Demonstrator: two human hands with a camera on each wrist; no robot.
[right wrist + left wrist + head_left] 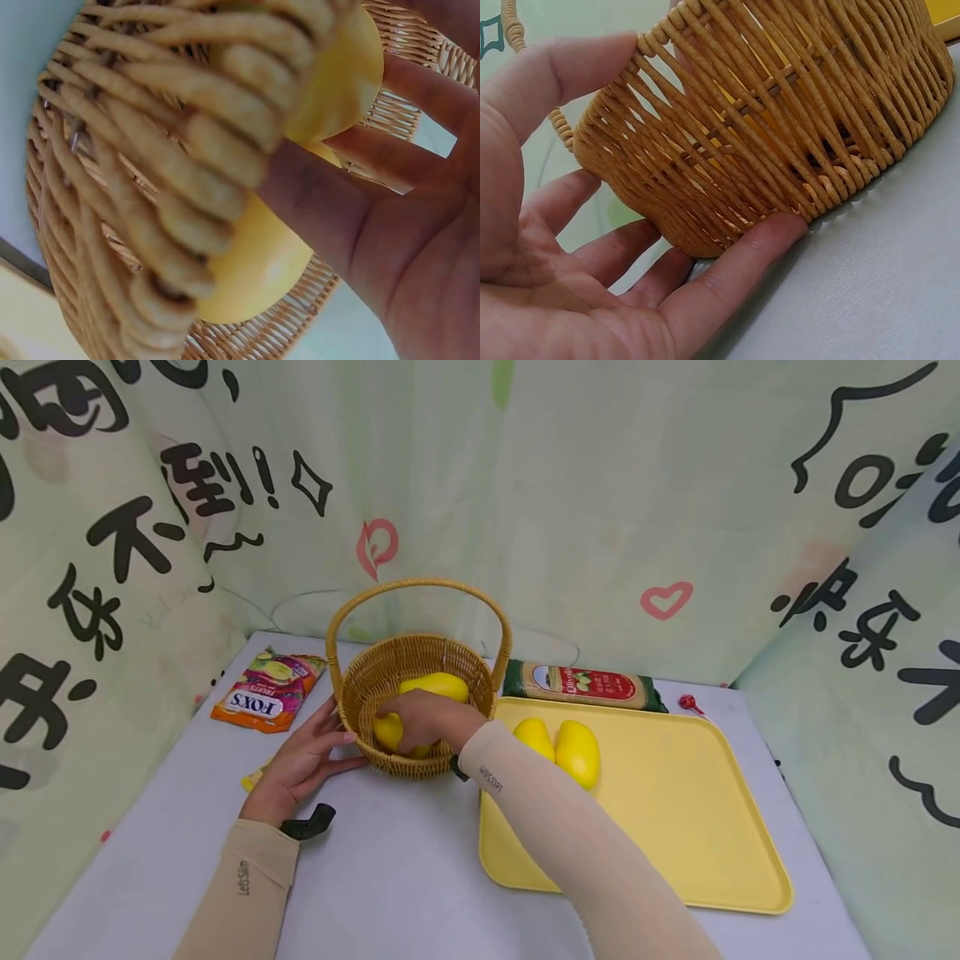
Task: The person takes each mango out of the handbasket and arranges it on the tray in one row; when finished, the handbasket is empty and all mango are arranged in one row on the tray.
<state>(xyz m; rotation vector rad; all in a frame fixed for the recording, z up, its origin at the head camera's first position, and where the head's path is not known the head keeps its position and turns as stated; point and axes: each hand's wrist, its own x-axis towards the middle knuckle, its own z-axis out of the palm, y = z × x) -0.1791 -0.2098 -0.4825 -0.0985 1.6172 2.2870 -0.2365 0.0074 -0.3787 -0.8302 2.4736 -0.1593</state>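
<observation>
A wicker basket (pixel 420 652) with a tall arched handle stands on the white table and holds yellow mangoes (pixel 442 683). My left hand (pixel 300 768) holds the basket's outer left side; the left wrist view shows one bent finger on the rim and the thumb (pixel 735 277) low against the woven wall. My right hand (pixel 431 720) reaches inside the basket and grips a mango (pixel 388 732). In the right wrist view its thumb crosses between two mangoes, and the other fingertips are partly hidden. Two more mangoes (pixel 577 753) lie on a yellow tray (pixel 660 827), one partly behind the right forearm.
An orange and purple FOX'S candy bag (pixel 270 689) lies left of the basket. A pasta packet (pixel 585 685) lies behind the tray, with a red-wrapped lollipop (pixel 690 703) to its right. A small yellow packet (pixel 251 779) shows partly behind the left hand. Printed curtains surround the table.
</observation>
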